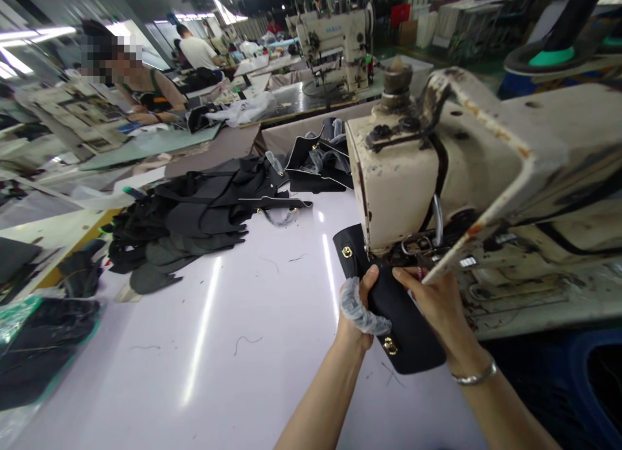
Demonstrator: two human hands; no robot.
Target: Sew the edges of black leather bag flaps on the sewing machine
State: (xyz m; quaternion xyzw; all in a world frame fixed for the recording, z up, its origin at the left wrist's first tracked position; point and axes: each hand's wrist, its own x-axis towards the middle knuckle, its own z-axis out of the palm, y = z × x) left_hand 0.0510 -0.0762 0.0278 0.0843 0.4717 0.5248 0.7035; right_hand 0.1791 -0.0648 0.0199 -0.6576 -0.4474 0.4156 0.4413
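A black bag panel (403, 320) lies tilted under the head of a sewing machine (403, 191), its upper part beneath the needle area. Gold fittings (390, 346) fix a curved handle (359, 311) wrapped in clear plastic to the panel. My left hand (357, 317) reaches through that handle and grips the panel's left side, thumb on top near the needle area. On the opposite side my right hand (435, 301) holds the panel's right edge, one finger stretched over its surface close to the machine's foot. The needle itself is hidden, as are several fingers.
Black cut pieces (194, 210) lie heaped on the white table (160, 346), beside more bag panels with wrapped handles (318, 158). A plastic-wrapped black bundle (43, 353) is at the left edge. Beyond are another sewing machine (335, 45) and a seated co-worker (150, 87).
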